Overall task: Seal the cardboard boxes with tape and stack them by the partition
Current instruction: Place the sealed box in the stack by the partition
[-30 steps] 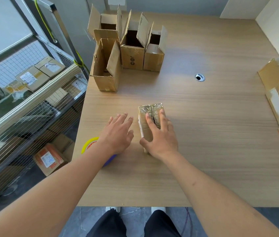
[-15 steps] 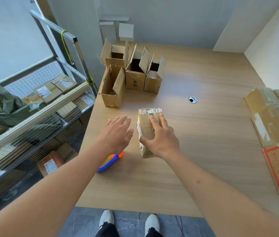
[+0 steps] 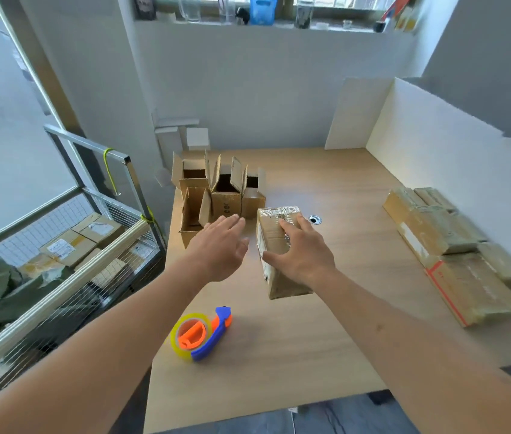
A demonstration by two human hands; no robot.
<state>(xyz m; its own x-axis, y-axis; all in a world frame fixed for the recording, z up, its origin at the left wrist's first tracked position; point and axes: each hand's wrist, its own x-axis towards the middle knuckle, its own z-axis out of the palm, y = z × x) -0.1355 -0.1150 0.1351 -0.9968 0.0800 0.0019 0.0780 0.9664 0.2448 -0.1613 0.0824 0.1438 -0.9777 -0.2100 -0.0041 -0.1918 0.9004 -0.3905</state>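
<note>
My right hand grips a taped cardboard box from above and holds it tilted over the middle of the wooden table. My left hand hovers just left of the box with fingers straight and holds nothing. A tape dispenser, orange and blue with a yellowish roll, lies on the table near the front left edge. Several open boxes with raised flaps stand at the table's far left. Sealed boxes lie stacked along the white partition on the right.
A wire-mesh cart with parcels and a green cloth stands left of the table. A cable hole sits in the tabletop just beyond the held box. A window ledge with bottles runs above the back wall.
The view has tilted up, revealing the partition and the ledge. My right hand has raised the taped box off the table and carried it forward. My left hand has left the tape dispenser behind.
</note>
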